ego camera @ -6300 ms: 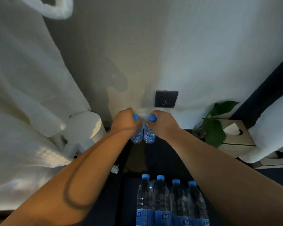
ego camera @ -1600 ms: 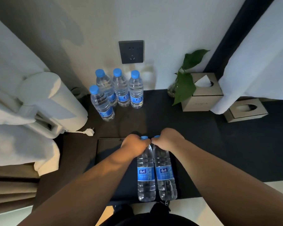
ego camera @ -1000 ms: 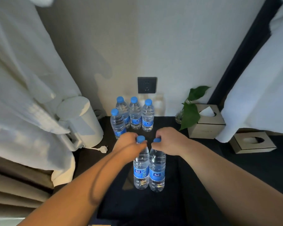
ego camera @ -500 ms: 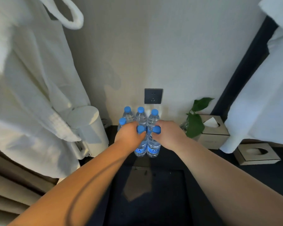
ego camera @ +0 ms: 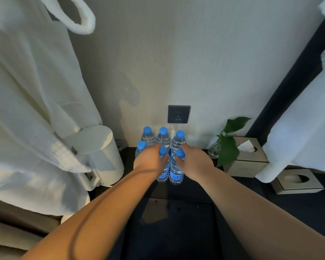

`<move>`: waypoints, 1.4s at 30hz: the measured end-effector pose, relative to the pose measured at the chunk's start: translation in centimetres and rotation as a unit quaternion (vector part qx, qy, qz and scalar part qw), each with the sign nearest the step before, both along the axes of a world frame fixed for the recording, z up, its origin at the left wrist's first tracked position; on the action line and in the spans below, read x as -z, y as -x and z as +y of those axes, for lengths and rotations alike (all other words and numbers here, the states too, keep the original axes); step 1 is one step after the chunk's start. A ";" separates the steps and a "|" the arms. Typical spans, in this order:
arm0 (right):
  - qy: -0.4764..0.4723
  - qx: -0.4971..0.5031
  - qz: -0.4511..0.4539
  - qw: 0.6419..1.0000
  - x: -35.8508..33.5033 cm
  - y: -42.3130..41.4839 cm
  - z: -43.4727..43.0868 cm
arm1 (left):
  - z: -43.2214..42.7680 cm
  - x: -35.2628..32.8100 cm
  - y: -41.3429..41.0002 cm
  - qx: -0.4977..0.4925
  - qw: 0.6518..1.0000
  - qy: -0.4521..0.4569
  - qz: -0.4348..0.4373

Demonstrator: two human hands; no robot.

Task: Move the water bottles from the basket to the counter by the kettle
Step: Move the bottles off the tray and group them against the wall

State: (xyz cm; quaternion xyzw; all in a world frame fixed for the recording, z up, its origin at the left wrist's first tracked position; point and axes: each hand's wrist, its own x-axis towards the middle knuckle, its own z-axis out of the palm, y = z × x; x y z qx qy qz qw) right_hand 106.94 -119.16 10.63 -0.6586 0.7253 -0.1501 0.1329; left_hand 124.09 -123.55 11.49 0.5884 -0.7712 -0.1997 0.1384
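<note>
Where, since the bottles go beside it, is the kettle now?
In the head view the white kettle stands left of centre on the counter, beside the water bottles, partly behind the bathrobe.

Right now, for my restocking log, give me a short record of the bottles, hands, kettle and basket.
left hand: grips the left bottle below its cap
right hand: grips the right bottle below its cap
standing bottles: four, upright, behind the hands
kettle: white, left of the bottles
basket: no bottles visible inside
</note>
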 end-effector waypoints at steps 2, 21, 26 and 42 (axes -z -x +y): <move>0.022 0.010 0.021 0.999 0.1 0.1 -0.2 | -0.5 0.1 -0.3 -0.009 1.000 -0.007 0.005; -0.051 -0.100 0.159 0.981 -4.0 -1.9 -12.4 | -12.4 -2.8 -2.7 0.028 0.995 -0.053 -0.081; -0.101 -0.108 0.181 0.972 -4.0 -2.7 -13.7 | -13.3 -3.0 -1.9 0.050 0.989 -0.063 -0.127; -0.120 -0.095 0.203 0.967 -4.1 -3.3 -14.5 | -14.4 -4.2 -2.1 0.139 0.970 -0.105 -0.171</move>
